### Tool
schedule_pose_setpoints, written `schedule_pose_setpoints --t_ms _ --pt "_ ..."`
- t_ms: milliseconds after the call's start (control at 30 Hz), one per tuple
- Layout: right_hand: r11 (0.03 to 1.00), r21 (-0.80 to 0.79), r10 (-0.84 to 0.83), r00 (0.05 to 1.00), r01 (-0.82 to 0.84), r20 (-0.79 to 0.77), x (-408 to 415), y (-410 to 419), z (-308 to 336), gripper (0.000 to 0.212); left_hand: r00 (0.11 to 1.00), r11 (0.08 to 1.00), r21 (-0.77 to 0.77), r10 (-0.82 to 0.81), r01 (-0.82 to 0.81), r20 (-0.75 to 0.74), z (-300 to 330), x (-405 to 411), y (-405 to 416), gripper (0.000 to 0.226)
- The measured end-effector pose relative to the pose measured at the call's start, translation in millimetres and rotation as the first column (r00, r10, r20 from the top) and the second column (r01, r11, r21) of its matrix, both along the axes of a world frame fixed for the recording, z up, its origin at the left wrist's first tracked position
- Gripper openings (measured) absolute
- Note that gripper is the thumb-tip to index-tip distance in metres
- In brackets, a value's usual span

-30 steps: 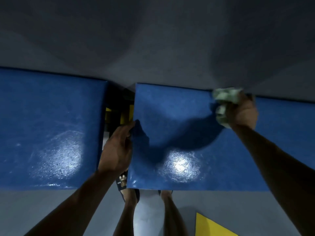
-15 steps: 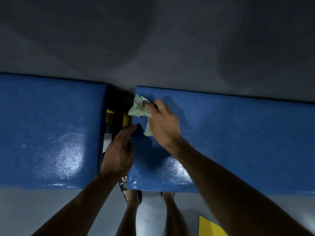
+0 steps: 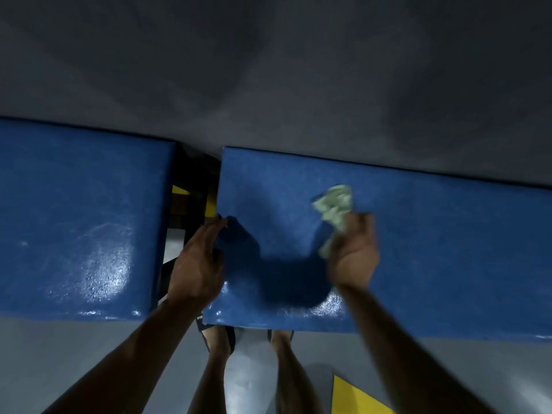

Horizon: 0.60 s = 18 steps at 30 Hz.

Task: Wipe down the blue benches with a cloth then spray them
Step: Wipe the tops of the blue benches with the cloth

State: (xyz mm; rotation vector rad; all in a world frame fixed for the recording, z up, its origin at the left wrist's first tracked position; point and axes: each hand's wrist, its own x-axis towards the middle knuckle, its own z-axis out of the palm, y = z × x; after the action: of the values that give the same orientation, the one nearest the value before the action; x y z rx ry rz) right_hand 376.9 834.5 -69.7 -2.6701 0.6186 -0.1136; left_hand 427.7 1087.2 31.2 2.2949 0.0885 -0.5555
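Note:
Two glossy blue benches stand side by side against a grey wall: the left bench (image 3: 74, 222) and the right bench (image 3: 433, 249). My right hand (image 3: 354, 253) is closed around a crumpled pale green cloth (image 3: 334, 207) on top of the right bench, near its middle. The cloth sticks out above my fingers and is blurred. My left hand (image 3: 198, 264) rests on the left end of the right bench, fingers curled over its edge. No spray bottle is in view.
A narrow dark gap (image 3: 185, 210) with black and yellow frame parts separates the benches. My bare legs and sandalled feet (image 3: 218, 342) stand on the grey floor just in front. A yellow floor marking (image 3: 352, 398) lies at the lower right.
My right hand swept the cloth from the far right of the bench to its left corner, then back rightward to the middle. My left hand has stayed on the bench's end.

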Motion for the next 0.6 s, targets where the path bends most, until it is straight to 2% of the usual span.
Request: schedule_pose_setpoints --t_ms 33,67,167,233,267,300,333,367,433,500,533,600 --pt "0.991 0.127 0.040 0.998 -0.034 -0.045 0.1 34.7 61.6 0.029 1.000 1.000 -0.016 0.001 -0.002 -0.029 2.5 0.2 -1.9 0.062" --pt "0.975 0.158 0.171 0.981 -0.155 -0.089 -9.7 76.2 104.5 0.034 0.999 1.000 -0.011 -0.007 0.007 -0.032 1.7 -0.6 -2.5 0.061" --pt "0.858 0.161 0.509 0.850 -0.488 -0.132 -24.8 85.6 100.2 0.034 0.999 0.999 0.021 -0.035 0.035 -0.004 8.4 -2.1 -4.5 0.058" --pt "0.763 0.064 0.646 0.759 -0.643 -0.077 -7.2 55.0 90.1 0.038 1.000 0.999 0.013 -0.030 0.030 -0.009 10.9 -5.9 -3.4 0.058" --pt "0.703 0.089 0.711 0.694 -0.705 -0.113 3.2 39.3 94.5 0.043 1.000 1.000 0.009 -0.023 0.024 -0.011 11.6 -9.1 -3.5 0.058" --pt "0.681 0.039 0.727 0.669 -0.731 -0.154 19.2 19.1 95.1 0.047 1.000 1.000 0.016 -0.013 0.014 -0.020 12.4 -12.2 -3.5 0.058" --pt "0.717 -0.043 0.682 0.713 -0.696 -0.164 43.6 -9.4 89.2 0.045 0.999 1.000 0.026 -0.005 0.006 -0.035 12.6 -15.7 -3.3 0.057" --pt "0.796 -0.071 0.582 0.792 -0.601 -0.182 67.4 -37.0 87.9 0.041 0.999 0.999 0.038 0.006 -0.004 -0.049 13.2 -19.6 -3.3 0.057" --pt "0.956 -0.082 0.269 0.953 -0.282 -0.142 101.2 -74.9 92.4 0.040 0.997 0.998 0.045 0.041 -0.038 -0.063 14.0 -27.6 -3.1 0.055" --pt "0.999 -0.046 0.020 0.994 -0.025 -0.105 107.3 -74.8 93.1 0.040 0.994 0.997 0.037 0.074 -0.071 -0.084 14.2 -35.4 -2.5 0.055" --pt "1.000 -0.027 -0.004 0.995 0.001 -0.099 101.7 -60.4 92.4 0.041 0.992 0.996 0.036 0.085 -0.082 -0.088 14.2 -39.1 -2.2 0.056" --pt "0.994 0.032 0.110 0.987 -0.107 -0.119 74.8 -14.0 89.8 0.041 0.989 0.994 0.038 0.103 -0.099 -0.103 13.9 -46.0 -1.4 0.055"
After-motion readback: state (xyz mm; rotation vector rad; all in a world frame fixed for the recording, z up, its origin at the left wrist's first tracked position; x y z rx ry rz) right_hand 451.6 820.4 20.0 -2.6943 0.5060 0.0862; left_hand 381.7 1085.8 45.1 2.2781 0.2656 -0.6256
